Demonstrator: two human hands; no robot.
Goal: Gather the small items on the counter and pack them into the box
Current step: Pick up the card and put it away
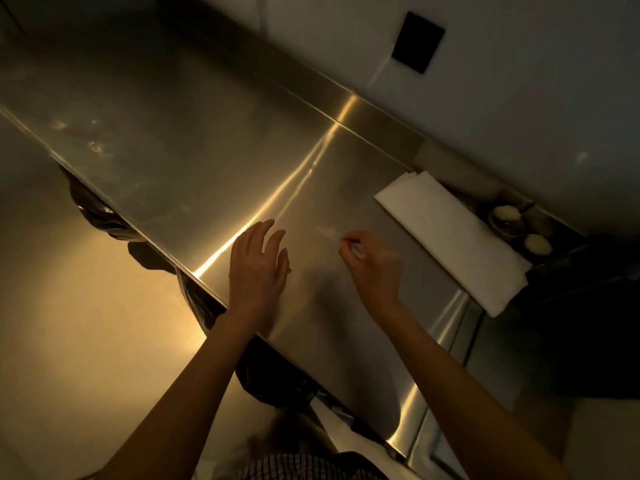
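Note:
My left hand (258, 268) lies over the steel counter (180, 157) near its front edge, palm down, fingers spread, holding nothing. A little to the right, my right hand (372, 268) hovers over the counter with thumb and fingers pinched on a small pale item (356, 250), too small and blurred to identify. A faint pale streak (327, 233) lies on the steel just ahead of the pinch. No box can be made out in the dim view.
A folded white cloth (450, 237) lies at the counter's right end. Beyond it, two small pale round objects (506, 213) (537, 244) sit in a dark recess. Black bags (100, 209) hang under the counter's front edge. A black wall plate (418, 42) is on the wall.

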